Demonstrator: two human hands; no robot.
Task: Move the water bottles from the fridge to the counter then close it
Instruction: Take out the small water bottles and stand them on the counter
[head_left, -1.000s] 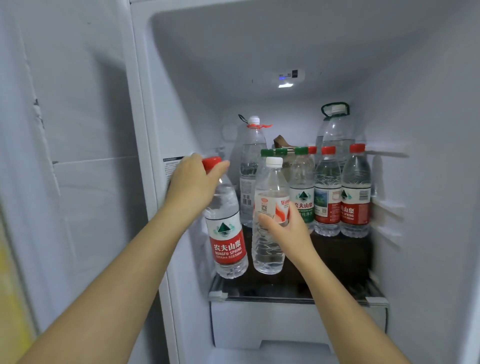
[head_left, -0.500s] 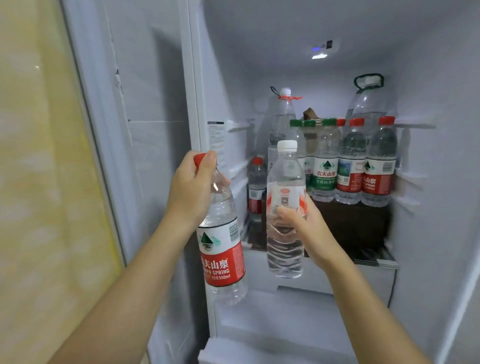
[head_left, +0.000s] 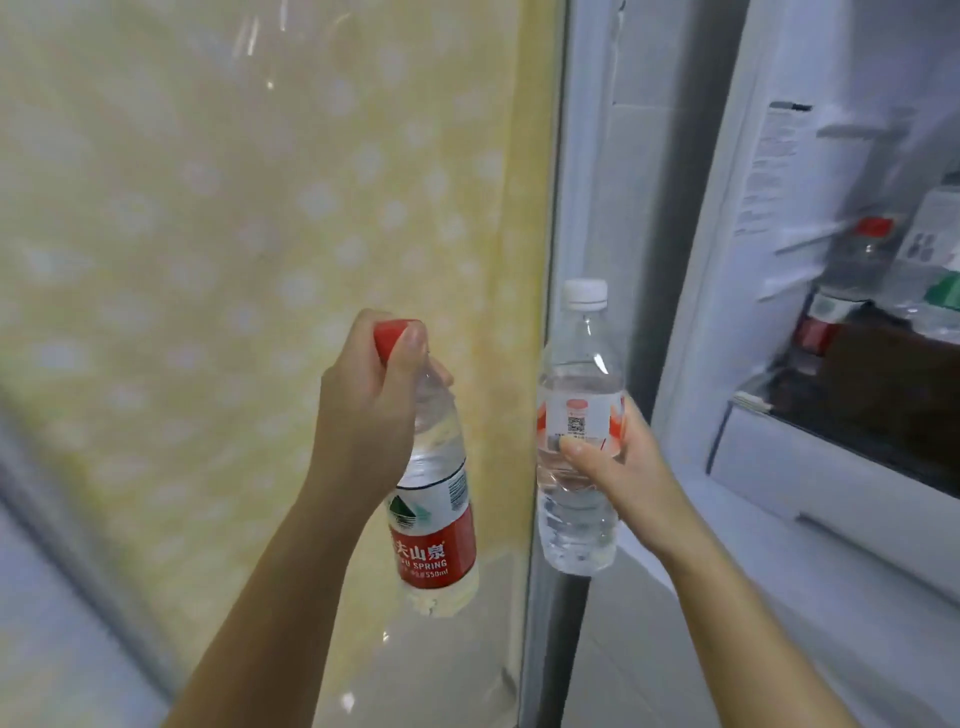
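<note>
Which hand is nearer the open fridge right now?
Right. The right hand, gripping the white-capped bottle, is just left of the fridge frame; the left hand, gripping the red-capped bottle, is farther left, before the yellow panel.

Both hands (head_left: 363, 415) (head_left: 618, 462) grip water bottles (head_left: 436, 499) (head_left: 579, 405) beside the open fridge (head_left: 779, 322).

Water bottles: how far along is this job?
Done: two are out of the fridge. In hand: left hand grips the red-capped bottle by its top, right hand holds the white-capped bottle. Left: other bottles stand on the shelf, no counter in view, fridge open.
</note>
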